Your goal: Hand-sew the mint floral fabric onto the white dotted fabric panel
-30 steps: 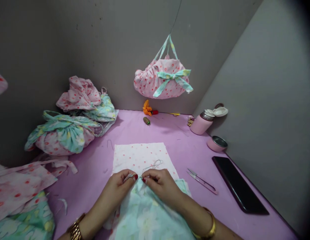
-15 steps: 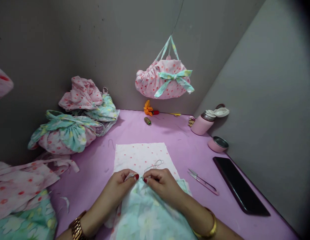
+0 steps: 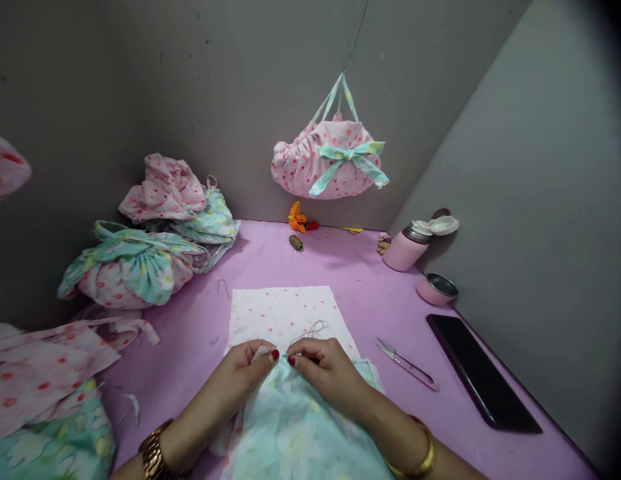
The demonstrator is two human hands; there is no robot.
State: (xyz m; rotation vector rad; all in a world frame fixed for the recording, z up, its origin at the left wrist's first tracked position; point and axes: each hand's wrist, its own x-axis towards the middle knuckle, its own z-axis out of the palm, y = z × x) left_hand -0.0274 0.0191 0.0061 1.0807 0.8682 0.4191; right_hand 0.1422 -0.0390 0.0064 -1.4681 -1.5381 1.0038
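My left hand [image 3: 250, 368] pinches the top edge of a mint floral fabric [image 3: 295, 427] between thumb and forefinger. Close beside it, my right hand [image 3: 326, 370] is also closed in a pinch on the same gathered edge. A loop of thin thread [image 3: 316, 328] rises from behind the right fingers and lies over a white cloth with pink dots [image 3: 280, 308]. Whether a needle sits between the fingertips is too small to tell. The mint fabric spreads toward me over the dotted cloth on the lilac table [image 3: 190, 373].
Thread snips [image 3: 407, 363] and a black phone-like slab [image 3: 483, 373] lie to the right, near a pink jar [image 3: 405, 248] and a pink bowl-like lid [image 3: 437, 289]. Sewn fabric bags [image 3: 135, 267] and loose cloth [image 3: 50, 373] fill the left. A dotted bag [image 3: 335, 160] hangs ahead; a thread spool [image 3: 295, 243] lies below.
Both hands hold nearly the same place and the same pinch on the fabric edge. Only a very slight shift of the view shows.
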